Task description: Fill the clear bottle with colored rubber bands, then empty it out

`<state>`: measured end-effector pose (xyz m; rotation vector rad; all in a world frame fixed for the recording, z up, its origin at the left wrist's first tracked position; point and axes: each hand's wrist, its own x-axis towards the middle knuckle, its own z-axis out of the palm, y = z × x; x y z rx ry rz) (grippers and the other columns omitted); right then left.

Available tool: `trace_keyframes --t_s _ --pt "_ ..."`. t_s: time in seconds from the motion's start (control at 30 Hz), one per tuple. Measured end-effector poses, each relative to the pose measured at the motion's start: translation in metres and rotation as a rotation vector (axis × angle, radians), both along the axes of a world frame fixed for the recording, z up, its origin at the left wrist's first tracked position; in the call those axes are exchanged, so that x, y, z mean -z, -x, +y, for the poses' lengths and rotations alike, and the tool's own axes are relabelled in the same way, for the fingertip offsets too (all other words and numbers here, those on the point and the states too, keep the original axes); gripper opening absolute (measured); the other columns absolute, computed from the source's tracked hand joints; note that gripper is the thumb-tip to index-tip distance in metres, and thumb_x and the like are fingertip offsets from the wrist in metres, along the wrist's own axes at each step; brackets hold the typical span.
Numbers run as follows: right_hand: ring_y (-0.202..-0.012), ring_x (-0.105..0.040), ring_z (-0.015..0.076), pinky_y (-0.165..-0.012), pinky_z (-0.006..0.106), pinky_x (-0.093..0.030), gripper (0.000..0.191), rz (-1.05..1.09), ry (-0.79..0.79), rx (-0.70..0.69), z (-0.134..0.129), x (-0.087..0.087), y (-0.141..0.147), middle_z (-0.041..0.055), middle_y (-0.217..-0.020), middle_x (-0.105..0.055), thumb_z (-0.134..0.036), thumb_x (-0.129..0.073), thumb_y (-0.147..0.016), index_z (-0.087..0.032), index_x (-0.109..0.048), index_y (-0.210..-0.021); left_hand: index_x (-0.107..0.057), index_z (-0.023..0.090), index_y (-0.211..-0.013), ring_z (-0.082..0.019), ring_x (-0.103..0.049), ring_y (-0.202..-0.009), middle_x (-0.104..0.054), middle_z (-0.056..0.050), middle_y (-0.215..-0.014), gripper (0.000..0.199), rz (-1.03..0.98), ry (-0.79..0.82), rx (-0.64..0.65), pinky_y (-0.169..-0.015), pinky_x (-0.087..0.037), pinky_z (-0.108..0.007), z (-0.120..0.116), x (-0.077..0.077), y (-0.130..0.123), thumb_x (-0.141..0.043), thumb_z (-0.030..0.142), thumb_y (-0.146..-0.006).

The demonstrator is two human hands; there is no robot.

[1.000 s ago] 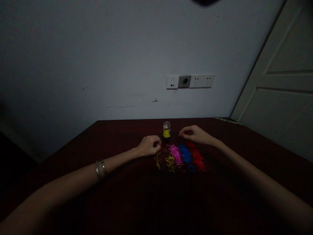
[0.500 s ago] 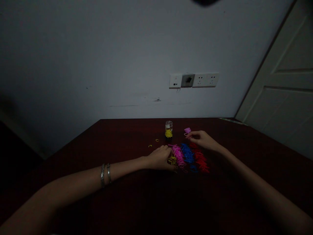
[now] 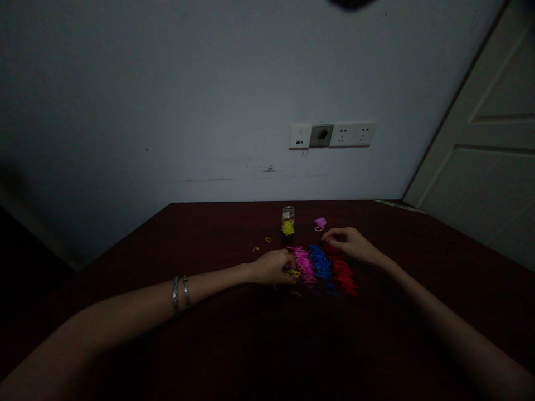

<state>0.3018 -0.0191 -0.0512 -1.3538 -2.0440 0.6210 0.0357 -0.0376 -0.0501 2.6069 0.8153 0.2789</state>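
Note:
My left hand (image 3: 273, 267) is closed around a bunch of yellow rubber bands (image 3: 293, 273), whose ends stick out past the fingertips. Just to its right lies a pile of pink rubber bands (image 3: 305, 267), then a blue pile (image 3: 321, 263) and a red pile (image 3: 343, 275). My right hand (image 3: 349, 244) hovers by the far end of the red pile, fingers loosely bent and apart, with nothing visible in them. Behind the piles a clear jar (image 3: 288, 213) stands upright, partly filled with yellow rubber bands.
A small pink object (image 3: 320, 221) with a pale loop lies right of the jar. Single yellow bands (image 3: 268, 239) are scattered left of it. The dark red table (image 3: 209, 234) meets a wall with a row of sockets (image 3: 351, 135); a door (image 3: 493, 156) is at the right.
My left hand has gathered the yellow bands from the table into its fingers, leaving a stray one below. My right hand has shifted slightly right and nearer to me.

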Motion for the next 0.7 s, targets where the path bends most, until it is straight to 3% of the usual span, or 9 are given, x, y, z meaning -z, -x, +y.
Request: trace_keyframes --t_s 0.5,0.7 --pt "-0.077 -0.060 0.0199 -0.071 0.031 -0.046 0.025 0.009 -0.005 -0.007 -0.003 0.001 -0.001 0.0069 -0.084 -0.066 -0.023 -0.049 -0.070 -0.015 -0.066 -0.085 -0.057 0.013 -0.065 -0.007 -0.043 -0.053 -0.055 0.000 -0.065 0.005 0.096 0.054 0.048 -0.050 -0.031 -0.019 0.001 -0.001 0.007 -0.059 0.017 -0.067" --pt "-0.076 -0.060 0.0184 -0.071 0.030 -0.045 0.026 -0.002 -0.028 -0.018 -0.001 0.004 -0.003 0.0063 -0.083 -0.066 -0.023 -0.047 -0.071 -0.014 -0.066 -0.085 -0.061 0.011 -0.069 -0.007 -0.048 -0.057 -0.057 -0.001 -0.066 0.005 0.066 0.066 0.051 -0.054 -0.034 -0.019 0.003 -0.021 0.008 -0.058 0.014 -0.066"
